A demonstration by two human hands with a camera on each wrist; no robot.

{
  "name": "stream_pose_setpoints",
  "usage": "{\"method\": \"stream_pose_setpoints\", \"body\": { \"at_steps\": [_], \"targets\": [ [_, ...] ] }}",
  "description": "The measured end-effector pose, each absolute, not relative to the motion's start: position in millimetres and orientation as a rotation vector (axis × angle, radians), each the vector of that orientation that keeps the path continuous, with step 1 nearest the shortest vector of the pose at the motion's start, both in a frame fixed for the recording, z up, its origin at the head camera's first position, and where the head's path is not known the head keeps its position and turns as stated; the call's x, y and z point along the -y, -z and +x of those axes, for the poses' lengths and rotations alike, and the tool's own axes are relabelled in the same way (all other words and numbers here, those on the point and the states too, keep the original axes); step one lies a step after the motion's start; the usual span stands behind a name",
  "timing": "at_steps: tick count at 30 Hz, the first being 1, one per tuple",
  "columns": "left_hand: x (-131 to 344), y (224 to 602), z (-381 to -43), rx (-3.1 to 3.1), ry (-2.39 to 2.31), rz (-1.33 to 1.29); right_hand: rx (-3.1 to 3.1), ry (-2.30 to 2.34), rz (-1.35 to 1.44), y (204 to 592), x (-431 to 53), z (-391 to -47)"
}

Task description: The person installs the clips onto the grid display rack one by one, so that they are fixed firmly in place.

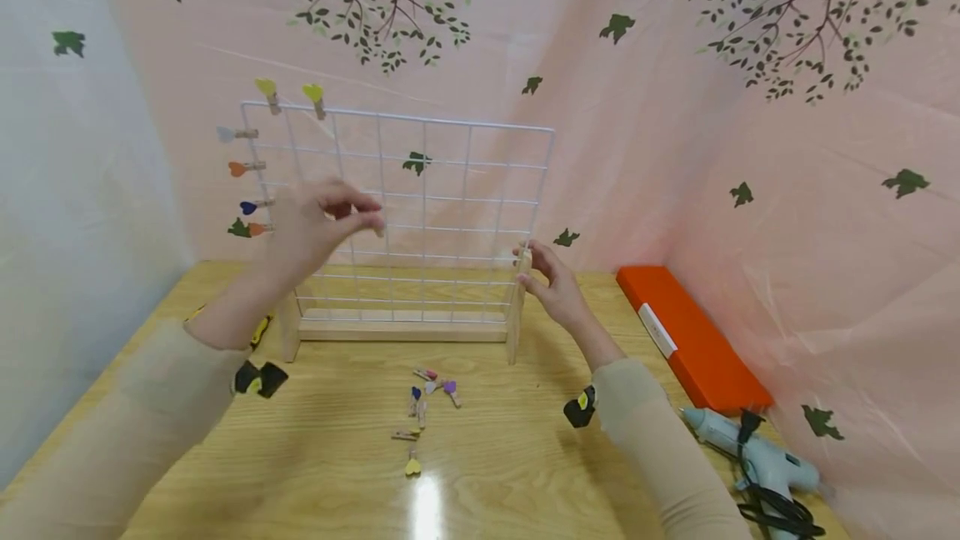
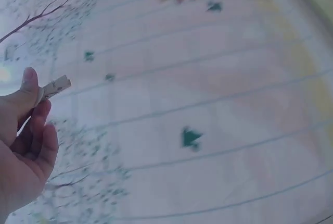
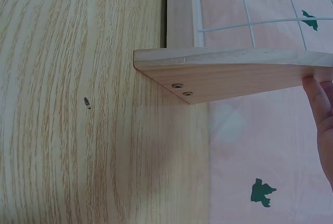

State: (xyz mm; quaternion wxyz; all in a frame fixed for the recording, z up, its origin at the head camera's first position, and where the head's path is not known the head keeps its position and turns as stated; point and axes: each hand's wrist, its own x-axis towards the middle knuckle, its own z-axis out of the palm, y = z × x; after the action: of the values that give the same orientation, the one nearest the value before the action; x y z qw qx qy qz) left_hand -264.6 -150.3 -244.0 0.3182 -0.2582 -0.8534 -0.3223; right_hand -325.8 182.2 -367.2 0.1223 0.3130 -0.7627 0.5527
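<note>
My left hand (image 1: pixel 318 219) is raised in front of the white wire grid (image 1: pixel 450 121). Between its thumb and fingers it pinches a small wooden clothespin (image 2: pixel 56 86), seen in the left wrist view. With thumb and fingers, my right hand (image 1: pixel 558 290) holds the upper part of the stand's right wooden side post (image 3: pixel 239 81). Two yellow heart clothespins (image 1: pixel 314 95) sit on the grid's top wire. Down its left edge are a pale one (image 1: pixel 231 134), an orange one (image 1: pixel 242 168), a dark blue one (image 1: pixel 251 207) and another orange one (image 1: pixel 258 229).
Several loose heart clothespins (image 1: pixel 451 390) lie on the wooden table (image 1: pixel 315 440) before the stand. An orange box (image 1: pixel 697 348) and a glue gun (image 1: pixel 757 448) with a black cord are at the right. Something yellow and black (image 1: pixel 260 332) lies behind my left forearm.
</note>
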Motion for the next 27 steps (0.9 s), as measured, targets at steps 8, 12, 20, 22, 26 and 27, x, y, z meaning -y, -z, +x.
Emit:
{"method": "stream_pose_setpoints", "body": {
  "at_steps": [8,12,20,22,26,27],
  "targets": [
    [159.4,155.1,-297.1,2.147,0.616,-0.574,2.255,-1.572,0.887,366.6,-183.6,-323.8],
    [161.5,138.9,-312.4,2.179,0.550,-0.540,2.264,-1.559,0.888,366.8,-183.2,-323.5],
    [160.1,136.4,-332.3,2.234,0.532,-0.565,2.241,-1.566,0.903,367.3,-181.9,-323.4],
    [160.6,137.9,-335.4,2.229,0.540,-0.601,2.241,-1.570,0.906,367.1,-181.8,-323.3],
    [161.9,140.4,-338.6,2.229,0.552,-0.626,2.242,-1.578,0.907,367.1,-182.2,-323.7],
    [161.9,141.0,-338.5,2.230,0.554,-0.623,2.241,-1.578,0.907,367.2,-182.4,-324.0]
  ]
}}
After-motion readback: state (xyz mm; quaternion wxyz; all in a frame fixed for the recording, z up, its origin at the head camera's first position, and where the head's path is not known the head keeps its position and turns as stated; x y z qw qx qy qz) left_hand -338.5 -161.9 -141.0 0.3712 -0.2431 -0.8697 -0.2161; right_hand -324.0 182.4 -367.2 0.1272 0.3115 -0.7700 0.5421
